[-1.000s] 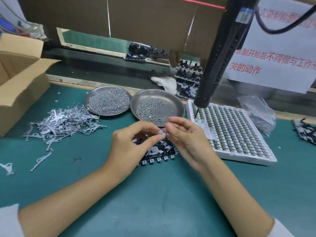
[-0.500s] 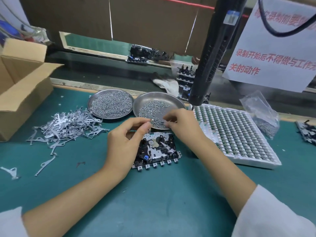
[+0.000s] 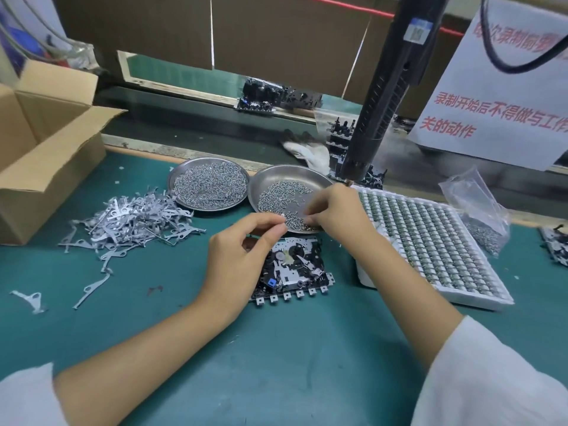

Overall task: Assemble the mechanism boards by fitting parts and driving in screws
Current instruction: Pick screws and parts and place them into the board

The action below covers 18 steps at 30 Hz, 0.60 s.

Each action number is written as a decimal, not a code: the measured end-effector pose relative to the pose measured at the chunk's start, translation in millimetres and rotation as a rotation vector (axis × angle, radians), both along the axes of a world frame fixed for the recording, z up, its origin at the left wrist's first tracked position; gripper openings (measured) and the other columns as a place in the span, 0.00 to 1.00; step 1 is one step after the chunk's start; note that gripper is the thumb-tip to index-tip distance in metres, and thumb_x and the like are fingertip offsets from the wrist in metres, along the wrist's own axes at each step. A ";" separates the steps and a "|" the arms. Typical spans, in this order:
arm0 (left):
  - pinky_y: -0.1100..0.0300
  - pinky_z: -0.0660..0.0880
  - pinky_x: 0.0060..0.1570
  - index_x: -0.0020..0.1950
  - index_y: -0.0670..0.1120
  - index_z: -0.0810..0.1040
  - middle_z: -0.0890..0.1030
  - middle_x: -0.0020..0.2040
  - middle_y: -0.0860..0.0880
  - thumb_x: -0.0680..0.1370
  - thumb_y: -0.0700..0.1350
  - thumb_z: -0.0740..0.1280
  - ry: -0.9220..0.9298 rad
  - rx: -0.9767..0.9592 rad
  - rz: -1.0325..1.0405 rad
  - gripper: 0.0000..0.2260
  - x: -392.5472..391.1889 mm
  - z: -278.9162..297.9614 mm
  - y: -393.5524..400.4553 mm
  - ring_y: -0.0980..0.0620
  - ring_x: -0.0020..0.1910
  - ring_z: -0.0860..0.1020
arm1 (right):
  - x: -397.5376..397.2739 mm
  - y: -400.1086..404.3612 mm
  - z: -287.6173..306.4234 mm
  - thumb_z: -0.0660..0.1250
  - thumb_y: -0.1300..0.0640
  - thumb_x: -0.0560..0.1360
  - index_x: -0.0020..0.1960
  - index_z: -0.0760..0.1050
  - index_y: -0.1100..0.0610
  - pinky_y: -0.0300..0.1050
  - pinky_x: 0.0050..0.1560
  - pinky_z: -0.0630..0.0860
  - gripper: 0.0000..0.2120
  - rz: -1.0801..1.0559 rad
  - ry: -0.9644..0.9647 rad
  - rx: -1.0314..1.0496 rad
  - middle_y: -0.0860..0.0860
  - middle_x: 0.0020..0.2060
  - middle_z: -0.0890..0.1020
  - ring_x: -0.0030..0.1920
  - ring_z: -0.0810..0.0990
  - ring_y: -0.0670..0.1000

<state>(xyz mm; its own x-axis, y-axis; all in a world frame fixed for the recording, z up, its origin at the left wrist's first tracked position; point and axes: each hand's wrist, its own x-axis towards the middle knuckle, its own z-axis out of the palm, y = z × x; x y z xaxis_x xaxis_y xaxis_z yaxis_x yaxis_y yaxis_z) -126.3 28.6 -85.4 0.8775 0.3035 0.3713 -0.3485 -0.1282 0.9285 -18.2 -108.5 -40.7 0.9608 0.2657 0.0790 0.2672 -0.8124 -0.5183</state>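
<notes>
1. My left hand (image 3: 236, 256) hovers just above the near-left corner of the mechanism board (image 3: 292, 269), thumb and forefinger pressed together on a small screw (image 3: 282, 215).
2. My right hand (image 3: 335, 213) reaches over the near rim of the right dish (image 3: 267, 179), fingers curled down into its loose screws (image 3: 276, 195); I cannot tell whether they have one pinched.
3. The mechanism board lies flat on the green mat (image 3: 276, 364) at centre, between my forearms, just at 6 o'clock of the right dish, its row of metal tabs along the near edge.
4. The left dish (image 3: 209, 186), heaped with screws, sits touching the right dish at its 9 o'clock.
5. A pile of grey metal levers (image 3: 132, 219) spreads at 9 o'clock of the board, well apart from it.
6. A white tray (image 3: 430, 241) of small parts lies at 3 o'clock of the board.
7. The black electric screwdriver (image 3: 384, 96) hangs at 12 o'clock, tip above the far corner of the tray.
8. A cardboard box (image 3: 46, 155) stands open at 10 o'clock.
9. A clear bag (image 3: 476, 210) of screws rests beyond the tray.
</notes>
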 end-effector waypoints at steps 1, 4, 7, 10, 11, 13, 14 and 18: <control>0.68 0.74 0.45 0.45 0.53 0.82 0.84 0.42 0.56 0.73 0.40 0.72 -0.002 0.002 -0.003 0.07 -0.2 0.2 -0.2 0.60 0.42 0.80 | -1.7 -2.3 -1.4 0.76 0.63 0.69 0.45 0.83 0.59 0.33 0.37 0.71 0.06 -0.007 -0.010 0.063 0.52 0.38 0.83 0.38 0.78 0.47; 0.65 0.76 0.45 0.45 0.54 0.82 0.84 0.41 0.57 0.72 0.41 0.73 0.004 0.007 -0.001 0.08 -0.7 0.4 0.2 0.60 0.42 0.81 | -4.9 -5.7 -3.8 0.75 0.64 0.69 0.47 0.83 0.60 0.32 0.40 0.73 0.08 -0.021 -0.011 0.241 0.53 0.38 0.82 0.38 0.79 0.47; 0.63 0.77 0.46 0.45 0.54 0.82 0.84 0.41 0.57 0.71 0.42 0.74 0.005 0.021 0.008 0.08 -0.6 0.3 0.5 0.59 0.42 0.81 | -7.1 -6.9 -4.7 0.74 0.63 0.70 0.47 0.83 0.58 0.30 0.38 0.73 0.06 -0.049 -0.046 0.328 0.49 0.37 0.82 0.37 0.79 0.44; 0.63 0.77 0.45 0.45 0.54 0.82 0.84 0.41 0.58 0.70 0.43 0.74 0.004 0.028 0.009 0.07 -0.3 0.2 0.6 0.59 0.42 0.81 | -8.9 -7.7 -5.0 0.73 0.63 0.71 0.47 0.83 0.57 0.29 0.38 0.73 0.06 -0.052 -0.060 0.363 0.48 0.37 0.82 0.38 0.79 0.45; 0.64 0.77 0.44 0.45 0.54 0.82 0.84 0.40 0.58 0.70 0.43 0.74 0.002 0.031 0.009 0.07 -0.4 0.1 0.7 0.59 0.42 0.81 | -9.5 -8.3 -4.8 0.73 0.63 0.71 0.47 0.84 0.57 0.30 0.38 0.73 0.06 -0.051 -0.062 0.372 0.48 0.37 0.82 0.39 0.80 0.45; 0.64 0.77 0.43 0.45 0.54 0.82 0.84 0.40 0.58 0.70 0.43 0.74 0.000 0.040 0.011 0.08 -0.4 -0.3 0.8 0.59 0.41 0.81 | -11.1 -9.8 -4.7 0.73 0.63 0.70 0.46 0.84 0.57 0.33 0.41 0.74 0.06 -0.050 -0.056 0.385 0.47 0.37 0.82 0.39 0.80 0.44; 0.65 0.76 0.42 0.45 0.54 0.82 0.84 0.40 0.58 0.70 0.43 0.74 -0.003 0.047 0.012 0.08 -0.3 -0.5 0.8 0.60 0.41 0.81 | -12.0 -10.3 -4.7 0.74 0.63 0.70 0.46 0.84 0.57 0.35 0.42 0.75 0.05 -0.050 -0.048 0.390 0.47 0.37 0.82 0.39 0.80 0.44; 0.69 0.74 0.40 0.45 0.52 0.82 0.84 0.40 0.59 0.70 0.41 0.75 -0.004 0.063 0.015 0.08 -0.3 -0.8 0.7 0.62 0.40 0.81 | -14.3 -10.7 -3.8 0.75 0.63 0.69 0.43 0.84 0.56 0.40 0.44 0.77 0.05 -0.040 -0.028 0.387 0.46 0.34 0.82 0.36 0.79 0.45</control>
